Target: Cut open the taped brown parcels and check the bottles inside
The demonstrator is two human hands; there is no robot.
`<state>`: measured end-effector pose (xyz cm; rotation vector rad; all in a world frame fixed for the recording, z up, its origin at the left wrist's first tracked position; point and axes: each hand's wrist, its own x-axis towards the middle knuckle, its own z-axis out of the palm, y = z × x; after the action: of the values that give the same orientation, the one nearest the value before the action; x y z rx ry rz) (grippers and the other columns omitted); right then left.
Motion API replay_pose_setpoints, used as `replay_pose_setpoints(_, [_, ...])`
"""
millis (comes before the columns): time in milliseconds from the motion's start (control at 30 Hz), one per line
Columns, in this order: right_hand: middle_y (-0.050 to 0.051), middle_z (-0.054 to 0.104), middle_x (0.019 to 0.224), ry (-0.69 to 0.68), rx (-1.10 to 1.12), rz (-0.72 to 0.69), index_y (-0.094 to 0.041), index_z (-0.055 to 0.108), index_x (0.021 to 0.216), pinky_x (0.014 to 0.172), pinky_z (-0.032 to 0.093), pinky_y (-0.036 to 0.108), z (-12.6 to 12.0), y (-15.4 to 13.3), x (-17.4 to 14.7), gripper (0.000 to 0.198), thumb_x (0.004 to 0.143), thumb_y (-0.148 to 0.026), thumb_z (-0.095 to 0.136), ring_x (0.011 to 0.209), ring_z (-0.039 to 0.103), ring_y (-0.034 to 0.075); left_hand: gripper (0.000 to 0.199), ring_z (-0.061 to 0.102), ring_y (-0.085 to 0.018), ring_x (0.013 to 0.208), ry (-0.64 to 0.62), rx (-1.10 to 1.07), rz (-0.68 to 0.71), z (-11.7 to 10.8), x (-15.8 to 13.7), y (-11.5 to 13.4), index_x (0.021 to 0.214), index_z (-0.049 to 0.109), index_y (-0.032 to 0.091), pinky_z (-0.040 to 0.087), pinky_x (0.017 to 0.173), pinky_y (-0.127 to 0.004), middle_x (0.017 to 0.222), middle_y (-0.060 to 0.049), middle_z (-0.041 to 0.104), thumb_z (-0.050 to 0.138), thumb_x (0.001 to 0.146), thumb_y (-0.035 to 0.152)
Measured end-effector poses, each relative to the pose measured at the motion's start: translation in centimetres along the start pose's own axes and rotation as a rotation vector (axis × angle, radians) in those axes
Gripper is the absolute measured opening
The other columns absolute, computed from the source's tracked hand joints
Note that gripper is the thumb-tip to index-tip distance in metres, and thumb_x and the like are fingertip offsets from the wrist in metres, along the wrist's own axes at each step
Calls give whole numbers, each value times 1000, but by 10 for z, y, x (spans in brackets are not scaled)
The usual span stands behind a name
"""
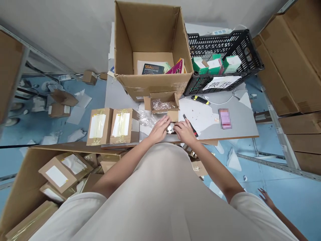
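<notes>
At the table's front edge, my left hand curls its fingers against the left side of a small open cardboard box. My right hand grips the opposite side with bent fingers. Between them shows a shiny silver-white object, apparently inside this box; its kind is too small to tell. A raised cardboard flap stands just beyond the fingers. Behind it sits an open carton with clear bubble wrap in it. Beside my right hand lies a red-and-black utility knife, partly covered by that hand.
A big open carton holding booklets stands at the back, beside a black crate with green-white boxes. Two taped boxes are at left. A yellow-black cutter lies on the table. A large box of parcels is lower left. Another person's hand shows lower right.
</notes>
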<state>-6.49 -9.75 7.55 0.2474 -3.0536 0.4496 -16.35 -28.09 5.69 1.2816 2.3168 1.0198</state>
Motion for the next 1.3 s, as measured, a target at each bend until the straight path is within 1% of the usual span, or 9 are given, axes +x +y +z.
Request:
replay_pose_setpoints(100, [10,62,116,-107,-15,-108,-21,61,108,108,24,55,-17,3,11,23,87,-20,52,108,49,26,84,20,-34,142,-177,87,53,-7,5,-3,146,23,16,16,115,-56,150,-15,32,61,73,32])
replay_pose_setpoints(200, [10,60,121,-199,-19,-262,-20,59,110,106,28,52,-28,4,24,29,82,-13,55,114,48,26,94,28,-36,138,-191,111,-1,-4,12,-8,142,30,14,16,114,-56,144,-18,40,73,63,44])
replay_pose_setpoints(467, [11,66,105,-289,-176,-481,-19,60,100,98,36,46,-22,-5,54,29,76,-4,55,106,51,25,74,55,-29,111,-117,-33,-64,8,13,-11,124,41,18,44,95,-41,120,-12,55,74,57,26])
replay_pose_setpoints(600, [11,62,100,-320,-118,-537,-17,58,95,93,37,44,-50,-4,61,23,73,-13,61,98,52,26,65,55,-30,108,-105,6,-95,11,12,-10,115,46,18,44,93,-42,113,-11,56,73,56,22])
replay_pose_setpoints(800, [6,57,95,-263,205,-437,-20,53,88,81,42,37,-132,-4,69,19,71,-16,60,81,51,19,77,54,-31,111,-74,-10,-73,10,13,-10,125,41,17,44,94,-42,119,-12,54,74,55,24])
replay_pose_setpoints(967, [3,59,95,-89,496,-285,-21,55,88,67,41,28,-181,5,80,22,70,-23,67,73,50,14,97,43,-36,127,-58,-31,-74,4,6,-3,138,31,16,34,105,-50,135,-18,45,79,56,39])
replay_pose_setpoints(1033, [2,61,95,-31,603,-228,-21,57,87,63,40,26,-189,8,86,25,68,-26,72,68,49,12,115,29,-40,137,-4,-54,-82,0,1,3,143,24,17,23,111,-57,145,-21,34,82,50,51])
replay_pose_setpoints(1133, [2,62,96,36,742,-157,-21,59,87,59,40,25,-192,13,98,28,66,-30,76,67,48,10,124,16,-40,142,250,-179,-105,-6,-3,16,146,18,16,17,113,-58,151,-23,22,82,48,57])
replay_pose_setpoints(1300, [1,62,92,198,1014,-32,-22,60,90,68,46,28,-179,21,122,34,68,-43,77,78,55,13,87,51,-28,122,524,-705,-180,-16,3,46,129,41,19,43,101,-42,132,-16,51,80,58,49])
